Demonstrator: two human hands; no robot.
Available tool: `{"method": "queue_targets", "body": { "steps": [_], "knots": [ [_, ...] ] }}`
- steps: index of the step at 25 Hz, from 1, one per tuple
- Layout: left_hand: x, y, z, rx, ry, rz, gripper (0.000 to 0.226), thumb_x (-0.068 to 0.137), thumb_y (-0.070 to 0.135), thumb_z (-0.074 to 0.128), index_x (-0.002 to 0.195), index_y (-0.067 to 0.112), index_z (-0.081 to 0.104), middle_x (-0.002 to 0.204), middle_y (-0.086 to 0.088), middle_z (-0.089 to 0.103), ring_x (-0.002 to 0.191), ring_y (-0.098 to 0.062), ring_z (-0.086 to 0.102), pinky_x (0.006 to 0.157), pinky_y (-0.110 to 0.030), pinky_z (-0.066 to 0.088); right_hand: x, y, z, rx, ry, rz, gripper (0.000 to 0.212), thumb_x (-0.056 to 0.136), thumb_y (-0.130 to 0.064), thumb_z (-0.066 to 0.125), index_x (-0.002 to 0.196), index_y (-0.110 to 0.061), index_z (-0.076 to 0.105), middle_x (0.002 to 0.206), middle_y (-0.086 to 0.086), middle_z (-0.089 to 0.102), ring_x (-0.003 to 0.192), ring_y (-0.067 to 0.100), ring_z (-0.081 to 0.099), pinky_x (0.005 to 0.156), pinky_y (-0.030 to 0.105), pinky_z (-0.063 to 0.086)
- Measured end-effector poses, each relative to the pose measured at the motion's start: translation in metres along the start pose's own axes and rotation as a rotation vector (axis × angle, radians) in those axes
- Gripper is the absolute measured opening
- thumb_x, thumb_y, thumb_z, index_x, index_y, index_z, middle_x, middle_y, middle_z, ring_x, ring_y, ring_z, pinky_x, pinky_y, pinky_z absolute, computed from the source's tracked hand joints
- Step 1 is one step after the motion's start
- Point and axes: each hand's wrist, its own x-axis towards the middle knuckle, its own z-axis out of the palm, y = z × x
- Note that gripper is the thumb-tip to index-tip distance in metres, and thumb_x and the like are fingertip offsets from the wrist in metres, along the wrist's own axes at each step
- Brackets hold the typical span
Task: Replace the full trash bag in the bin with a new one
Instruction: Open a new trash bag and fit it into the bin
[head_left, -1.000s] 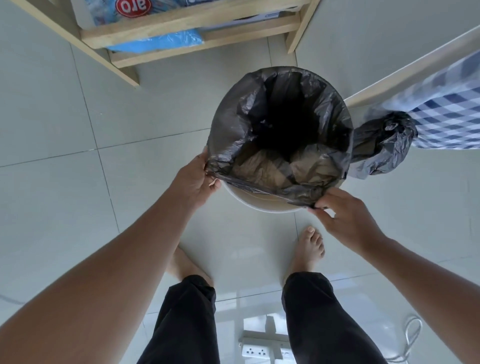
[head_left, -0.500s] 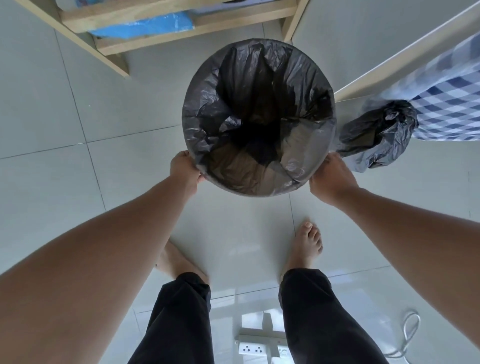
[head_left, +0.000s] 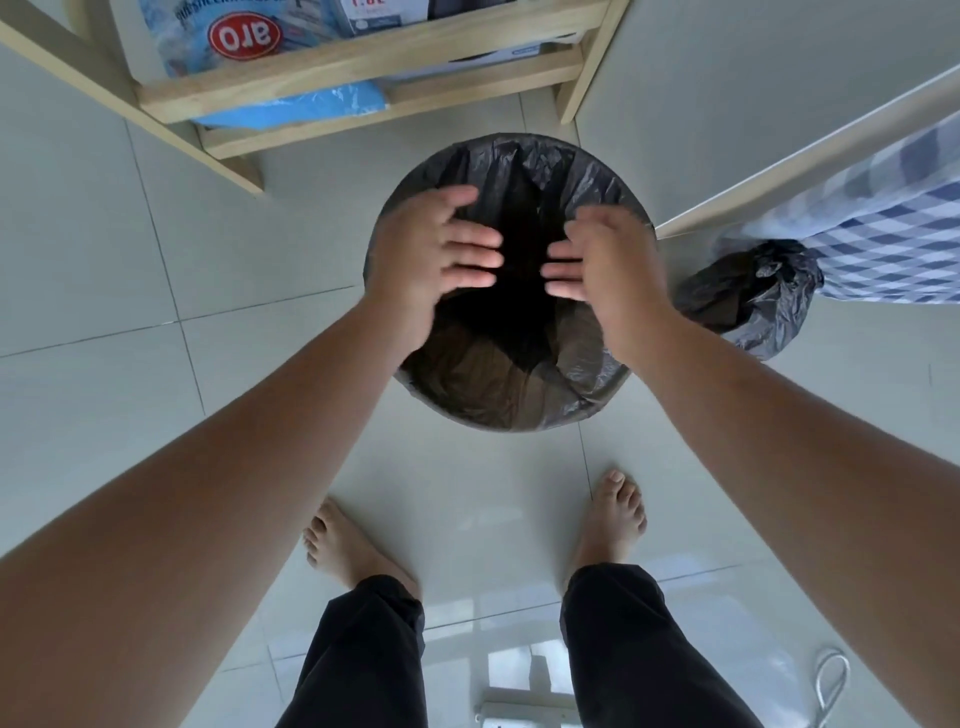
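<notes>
A round bin stands on the tiled floor, lined with a black trash bag (head_left: 524, 384) whose edge is folded over the rim all the way around. My left hand (head_left: 431, 249) and my right hand (head_left: 597, 254) hover over the bin's mouth, palms down, fingers spread and pointing toward each other, holding nothing. A tied, full black trash bag (head_left: 748, 296) lies on the floor to the right of the bin.
A wooden shelf (head_left: 332, 73) with blue packages stands behind the bin. A bed frame with a blue checked sheet (head_left: 893, 234) runs along the right. My bare feet are just in front of the bin, and a power strip (head_left: 519, 712) with a white cable lies behind them.
Both hands have let go of the bag's edge at the bin's rim and moved up over the opening. The bag's rim is now folded around the bin.
</notes>
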Motion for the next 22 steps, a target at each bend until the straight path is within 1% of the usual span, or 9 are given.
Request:
{"method": "queue_targets", "body": {
  "steps": [3, 5, 8, 10, 14, 16, 18, 19, 22],
  "knots": [
    [0.03, -0.027, 0.024, 0.016, -0.004, -0.382, 0.045, 0.106, 0.026, 0.022, 0.147, 0.012, 0.035, 0.124, -0.021, 0.065, 0.112, -0.035, 0.064, 0.085, -0.048, 0.054, 0.033, 0.018, 0.026, 0.195, -0.027, 0.424, 0.051, 0.1, -0.042, 0.042, 0.14, -0.011, 0.042, 0.127, 0.022, 0.057, 0.108, 0.042, 0.059, 0.087, 0.051, 0.052],
    [0.048, -0.049, 0.028, 0.091, 0.023, -0.484, 0.046, 0.105, 0.033, 0.026, 0.141, 0.011, 0.042, 0.121, -0.018, 0.063, 0.115, -0.035, 0.059, 0.091, -0.052, 0.048, 0.045, 0.032, 0.027, 0.183, -0.026, 0.507, 0.055, 0.099, -0.05, 0.039, 0.14, -0.013, 0.042, 0.131, 0.021, 0.053, 0.113, 0.043, 0.055, 0.089, 0.055, 0.049],
    [0.074, -0.073, 0.03, 0.113, 0.01, -0.582, 0.057, 0.095, 0.062, 0.032, 0.116, 0.015, 0.057, 0.112, -0.015, 0.061, 0.118, -0.038, 0.055, 0.105, -0.061, 0.038, 0.061, 0.051, 0.022, 0.165, -0.068, 0.559, 0.053, 0.096, -0.061, 0.037, 0.118, -0.016, 0.056, 0.102, 0.014, 0.062, 0.083, 0.031, 0.061, 0.061, 0.038, 0.051],
    [0.082, -0.08, 0.033, 0.123, -0.014, -0.637, 0.075, 0.085, 0.079, 0.031, 0.123, 0.021, 0.056, 0.127, -0.013, 0.059, 0.126, -0.038, 0.051, 0.109, -0.06, 0.031, 0.073, 0.063, 0.024, 0.176, -0.106, 0.552, 0.064, 0.091, -0.07, 0.038, 0.117, -0.017, 0.061, 0.093, 0.014, 0.066, 0.077, 0.028, 0.065, 0.055, 0.034, 0.057],
    [0.081, -0.086, 0.037, 0.134, -0.013, -0.652, 0.09, 0.08, 0.086, 0.026, 0.143, 0.024, 0.043, 0.137, -0.01, 0.055, 0.132, -0.033, 0.047, 0.108, -0.054, 0.03, 0.088, 0.086, 0.029, 0.06, -0.096, 0.507, 0.081, 0.075, -0.085, 0.039, 0.124, -0.023, 0.061, 0.117, 0.012, 0.069, 0.098, 0.032, 0.069, 0.086, 0.054, 0.056],
    [0.075, -0.085, 0.033, 0.123, -0.006, -0.623, 0.088, 0.077, 0.088, 0.027, 0.138, 0.027, 0.047, 0.12, -0.003, 0.061, 0.12, -0.031, 0.057, 0.1, -0.05, 0.04, 0.096, 0.094, 0.026, 0.038, -0.05, 0.48, 0.099, 0.058, -0.094, 0.043, 0.126, -0.025, 0.06, 0.124, 0.01, 0.067, 0.105, 0.033, 0.067, 0.096, 0.059, 0.049],
    [0.067, -0.081, 0.023, 0.145, 0.007, -0.595, 0.098, 0.066, 0.093, 0.037, 0.137, 0.027, 0.049, 0.128, -0.003, 0.062, 0.114, -0.032, 0.061, 0.097, -0.049, 0.047, 0.101, 0.098, 0.018, -0.021, -0.005, 0.411, 0.125, 0.029, -0.104, 0.044, 0.13, -0.031, 0.057, 0.132, 0.007, 0.062, 0.115, 0.033, 0.061, 0.104, 0.058, 0.041],
    [0.063, -0.077, 0.017, 0.194, 0.021, -0.564, 0.102, 0.062, 0.092, 0.041, 0.14, 0.027, 0.046, 0.136, -0.006, 0.059, 0.118, -0.033, 0.059, 0.1, -0.051, 0.046, 0.095, 0.091, 0.012, -0.077, -0.013, 0.348, 0.128, 0.028, -0.104, 0.042, 0.132, -0.031, 0.056, 0.134, 0.006, 0.06, 0.119, 0.032, 0.058, 0.107, 0.055, 0.039],
    [0.033, -0.041, 0.0, 0.326, -0.039, -0.268, 0.068, 0.091, 0.065, 0.045, 0.141, 0.018, 0.047, 0.136, -0.008, 0.059, 0.12, -0.027, 0.061, 0.102, -0.042, 0.048, 0.039, 0.038, -0.001, -0.346, -0.1, 0.092, 0.077, 0.08, -0.075, 0.046, 0.131, -0.017, 0.058, 0.129, 0.01, 0.063, 0.119, 0.029, 0.058, 0.107, 0.049, 0.042]
  ]
}}
